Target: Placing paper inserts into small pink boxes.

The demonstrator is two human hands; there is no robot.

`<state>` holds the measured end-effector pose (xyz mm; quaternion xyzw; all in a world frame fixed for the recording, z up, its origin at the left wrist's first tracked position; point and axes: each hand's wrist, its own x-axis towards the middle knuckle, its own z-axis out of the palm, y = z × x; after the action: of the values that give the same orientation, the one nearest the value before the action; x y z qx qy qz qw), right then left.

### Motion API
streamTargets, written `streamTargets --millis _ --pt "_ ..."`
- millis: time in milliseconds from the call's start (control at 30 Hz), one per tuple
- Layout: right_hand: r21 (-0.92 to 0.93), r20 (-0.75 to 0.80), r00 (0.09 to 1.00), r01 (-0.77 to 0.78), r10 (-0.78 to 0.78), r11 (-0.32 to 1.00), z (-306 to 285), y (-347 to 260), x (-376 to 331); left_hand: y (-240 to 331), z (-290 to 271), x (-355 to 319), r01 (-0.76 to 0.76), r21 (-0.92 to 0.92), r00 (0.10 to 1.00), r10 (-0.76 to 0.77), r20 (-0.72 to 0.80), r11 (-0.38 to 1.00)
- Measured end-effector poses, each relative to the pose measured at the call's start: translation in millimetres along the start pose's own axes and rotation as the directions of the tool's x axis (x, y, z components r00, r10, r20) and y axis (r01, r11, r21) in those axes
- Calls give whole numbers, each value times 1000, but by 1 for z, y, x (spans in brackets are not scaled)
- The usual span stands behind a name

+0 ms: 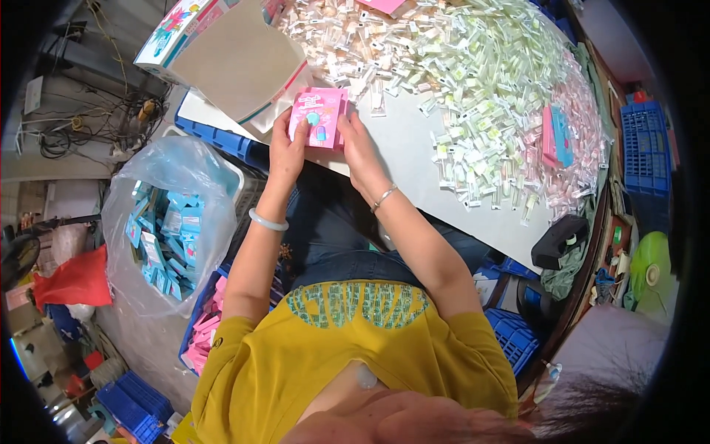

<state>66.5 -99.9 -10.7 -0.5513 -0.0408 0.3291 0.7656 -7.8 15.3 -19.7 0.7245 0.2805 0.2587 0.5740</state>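
Observation:
A small flat pink box with coloured pictures on its front is held between both my hands at the table's near edge. My left hand grips its left side, the thumb lying across the front. On the right side, the fingers of my right hand press along the box's edge; some of them are hidden behind it. Just beyond the box lie many small clear tubes heaped over the white table, tinted peach, pale green and pink. An open carton stands to the left of the box.
At left, a clear plastic bag holds blue boxes. Beside my left arm is a blue crate of pink packets. A pink-and-blue box lies on the tubes; a black object sits at the table's right corner.

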Motion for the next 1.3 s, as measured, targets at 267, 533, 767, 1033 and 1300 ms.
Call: streamTargets --millis 267,533,767,1033,1300 --pt "-53 130 991 48 -40 997 1 0 -26 12 4 6 65 -8 998 -65 -12 998" --pt "-181 150 989 46 -19 982 -16 -13 -45 -10 -22 2 -5 68 1000 6 -13 998" --pt "-770 25 794 403 -608 495 -157 -66 -59 84 -23 -75 -290 -207 957 278 -85 934" --pt "-976 -108 558 -215 -823 -18 -328 -186 -32 252 -49 -106 -514 -756 446 879 170 406" --pt "-858 -108 631 -450 -769 -248 -362 -193 -34 316 -37 -131 -6 -778 660 587 469 629"
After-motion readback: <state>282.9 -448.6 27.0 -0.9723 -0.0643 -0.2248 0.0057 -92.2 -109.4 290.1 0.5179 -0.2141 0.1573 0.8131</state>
